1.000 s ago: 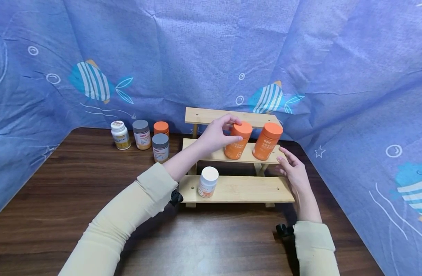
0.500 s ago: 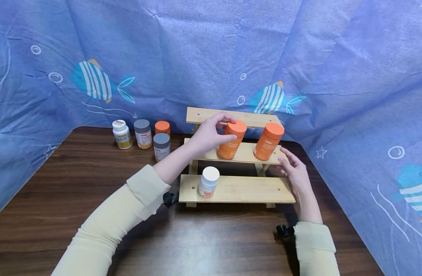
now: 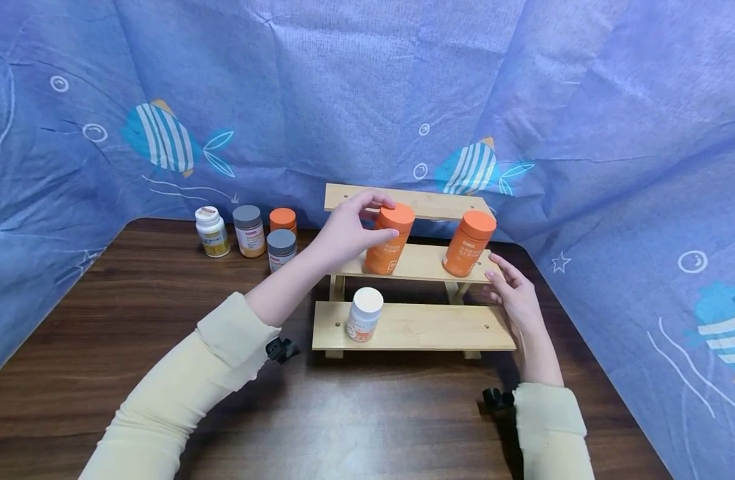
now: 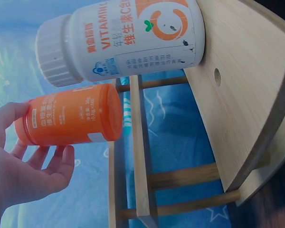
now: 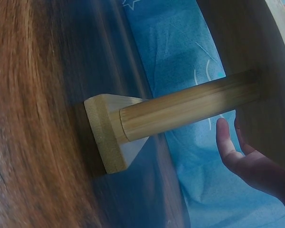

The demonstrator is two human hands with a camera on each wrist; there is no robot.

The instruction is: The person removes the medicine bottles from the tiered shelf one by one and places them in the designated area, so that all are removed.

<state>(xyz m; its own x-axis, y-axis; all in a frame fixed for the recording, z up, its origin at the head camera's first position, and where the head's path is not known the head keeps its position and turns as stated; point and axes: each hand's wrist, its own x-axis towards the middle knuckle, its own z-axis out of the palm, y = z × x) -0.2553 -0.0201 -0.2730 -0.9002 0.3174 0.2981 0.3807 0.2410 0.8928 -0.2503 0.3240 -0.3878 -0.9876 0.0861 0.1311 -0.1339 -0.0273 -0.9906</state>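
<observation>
My left hand (image 3: 345,233) pinches, thumb opposite fingers, a cylindrical orange plastic bottle (image 3: 387,249) with a matching orange lid, white lettering on its side and a small pale patch by its base. I hold it towards the left end of the pale wooden middle shelf (image 3: 426,261), and cannot tell whether its base touches. My right hand (image 3: 516,295), fingers loosely bent, is at that shelf's right edge; whether they touch the wood I cannot tell.
</observation>
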